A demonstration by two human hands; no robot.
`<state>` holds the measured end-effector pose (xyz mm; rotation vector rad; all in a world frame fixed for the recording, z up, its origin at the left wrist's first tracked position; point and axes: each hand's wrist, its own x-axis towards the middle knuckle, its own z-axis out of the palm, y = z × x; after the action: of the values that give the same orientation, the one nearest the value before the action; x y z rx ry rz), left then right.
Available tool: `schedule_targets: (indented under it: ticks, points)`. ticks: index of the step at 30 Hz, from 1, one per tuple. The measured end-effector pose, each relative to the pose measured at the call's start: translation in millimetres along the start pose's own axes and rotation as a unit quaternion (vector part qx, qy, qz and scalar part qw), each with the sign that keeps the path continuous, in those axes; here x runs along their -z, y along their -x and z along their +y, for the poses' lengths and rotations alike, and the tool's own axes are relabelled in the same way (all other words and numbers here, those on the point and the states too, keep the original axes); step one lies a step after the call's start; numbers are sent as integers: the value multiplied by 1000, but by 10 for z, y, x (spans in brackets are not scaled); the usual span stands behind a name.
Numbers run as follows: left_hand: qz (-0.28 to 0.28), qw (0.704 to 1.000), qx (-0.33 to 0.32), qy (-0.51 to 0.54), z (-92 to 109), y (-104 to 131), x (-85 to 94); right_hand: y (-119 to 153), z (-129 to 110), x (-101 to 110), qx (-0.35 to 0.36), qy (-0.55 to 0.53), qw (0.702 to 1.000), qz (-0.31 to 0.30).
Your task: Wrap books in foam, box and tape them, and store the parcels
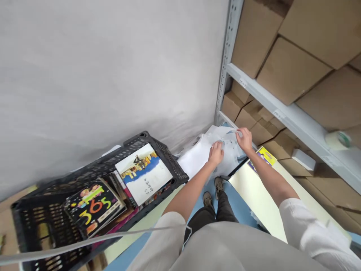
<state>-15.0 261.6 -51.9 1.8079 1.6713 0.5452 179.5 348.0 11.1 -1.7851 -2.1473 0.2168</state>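
Observation:
A loose pile of thin white sheets [197, 154], like plastic film or paper, lies at floor level between the wall and the shelf. On top of it rests my left hand [216, 153], palm down, its fingers touching the sheets. To the right and slightly farther off, my right hand [244, 138] pinches the edge of a crumpled white sheet [224, 130] at the pile's far side. Some bluish, partly see-through pieces show between the two hands. Exact finger contact is small and partly hidden.
A black plastic crate [180, 175] with several books stands at left; a 365 book [98, 207] leans inside. Metal shelving [259, 94] with cardboard boxes [295, 69] rises at right, holding a tape roll [338, 140]. A pale tabletop [256, 192] bears a yellow-purple book [266, 156].

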Motion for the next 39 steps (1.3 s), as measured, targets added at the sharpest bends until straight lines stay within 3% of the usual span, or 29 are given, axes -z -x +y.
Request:
schedule_targets:
  ticks: [4, 8, 13, 17, 20, 23, 31, 35, 39]
  points:
    - [57, 997, -48, -19, 549, 68, 262, 349, 43, 498, -15, 34, 999, 26]
    - [71, 992, -99, -43, 1149, 57, 349, 706, 203, 1001, 3, 56, 998, 33]
    - [38, 981, -176, -70, 1767, 88, 254, 1217, 565, 1661, 23, 89, 996, 11]
    - [3, 968, -237, -80, 2109, 205, 83, 1724, 953, 2098, -65, 147, 986, 42]
    - [-19, 962, -255, -96, 2249, 345, -75, 2148, 1244, 2280, -134, 167, 975, 57]
    - [-49, 957, -262, -117, 2263, 501, -246, 2576, 1486, 2329, -169, 159, 971, 50]
    - [-79, 950, -242, -180, 2029, 854, -697, 3553, 1926, 2234, -215, 153, 963, 49]
    - [-104, 941, -242, -213, 1951, 908, -866, 3912, 2032, 2007, -183, 158, 966, 91]
    - [-138, 931, -233, -246, 1766, 873, -1017, 4220, 2031, 1595, -145, 150, 971, 113]
